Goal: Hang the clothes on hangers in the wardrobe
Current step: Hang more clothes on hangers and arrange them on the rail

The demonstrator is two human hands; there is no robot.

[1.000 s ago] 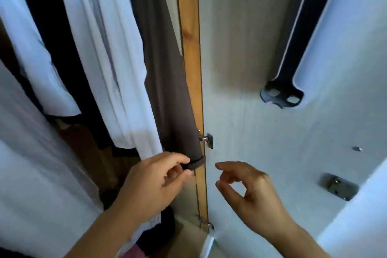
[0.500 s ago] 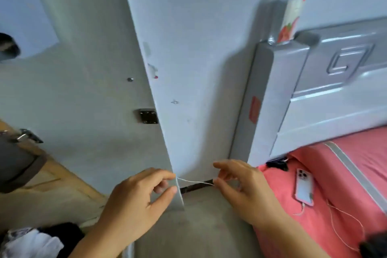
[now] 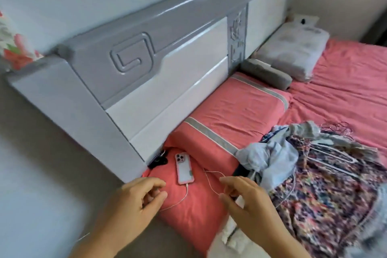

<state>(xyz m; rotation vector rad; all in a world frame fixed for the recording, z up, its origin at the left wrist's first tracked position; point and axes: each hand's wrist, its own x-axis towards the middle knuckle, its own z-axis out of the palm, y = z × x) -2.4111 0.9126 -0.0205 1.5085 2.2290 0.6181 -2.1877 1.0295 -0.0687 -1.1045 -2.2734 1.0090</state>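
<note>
Right hand, lower centre, pinches a thin white thread between curled fingertips; left hand hovers loosely curled, apparently holding nothing. The clothes pile and white hangers lie right of both, nearer the right hand.

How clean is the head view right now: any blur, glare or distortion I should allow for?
Head view: daylight is soft and even; bright glare streaks on the glossy headboard; wide-angle bending curves its long edges; motion blur smears the patterned garment and both hands, left hand and right hand; the phone is fairly sharp.
</note>
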